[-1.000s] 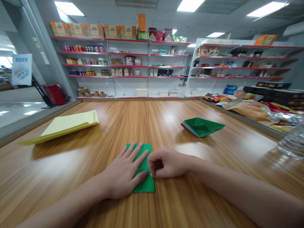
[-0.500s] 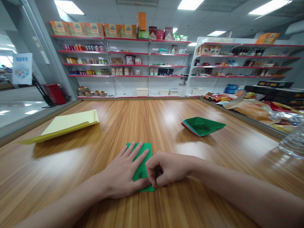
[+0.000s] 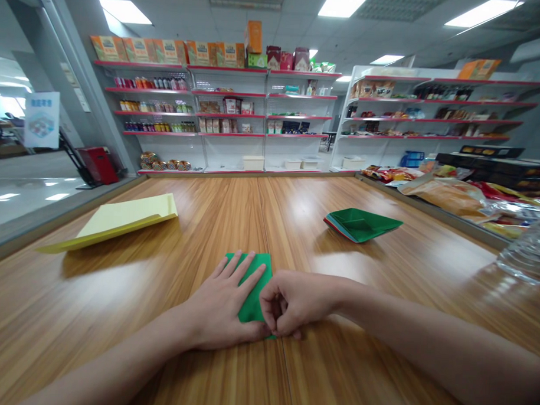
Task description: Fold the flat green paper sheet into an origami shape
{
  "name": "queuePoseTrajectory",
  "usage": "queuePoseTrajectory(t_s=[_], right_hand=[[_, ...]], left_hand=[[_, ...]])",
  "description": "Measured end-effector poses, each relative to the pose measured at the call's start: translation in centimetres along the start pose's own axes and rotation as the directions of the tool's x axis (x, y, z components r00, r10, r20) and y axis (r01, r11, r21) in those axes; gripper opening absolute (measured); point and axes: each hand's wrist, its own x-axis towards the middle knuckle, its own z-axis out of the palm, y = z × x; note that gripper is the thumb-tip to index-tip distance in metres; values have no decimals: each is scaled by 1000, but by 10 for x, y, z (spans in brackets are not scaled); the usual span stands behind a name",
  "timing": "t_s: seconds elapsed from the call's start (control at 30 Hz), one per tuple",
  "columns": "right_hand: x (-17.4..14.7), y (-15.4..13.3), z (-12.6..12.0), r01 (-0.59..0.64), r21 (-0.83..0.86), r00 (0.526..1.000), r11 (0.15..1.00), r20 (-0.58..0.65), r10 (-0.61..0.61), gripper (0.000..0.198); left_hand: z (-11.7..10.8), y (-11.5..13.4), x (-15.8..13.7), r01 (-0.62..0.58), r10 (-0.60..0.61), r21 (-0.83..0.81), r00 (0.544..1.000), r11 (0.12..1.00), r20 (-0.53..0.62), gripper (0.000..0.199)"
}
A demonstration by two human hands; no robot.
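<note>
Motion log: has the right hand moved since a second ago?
Yes. The right hand has moved toward the camera along the seam in the brown wooden tabletop; its fingertips now near the closer end of the rectangular green paper.

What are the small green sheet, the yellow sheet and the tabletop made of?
The green sheet looks like matte paper: thin, evenly coloured, straight-edged. The yellow sheet seems paper too, matte, with thin, bent edges. The tabletop shows glossy woodgrain reflecting light, perhaps laminate or varnished wood.
</note>
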Motion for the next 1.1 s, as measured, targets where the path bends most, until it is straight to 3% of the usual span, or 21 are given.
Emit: queuePoseTrajectory(t_s=[0.17,1.1], right_hand=[[1,1,-1,-17,71,1000,997,26,15,11],[5,2,-3,-60,80,998,995,4,60,12]], left_hand=[[2,-1,0,-2,2,0,1000,1000,-2,96],[0,-1,1,-5,5,-7,1000,1000,8,97]])
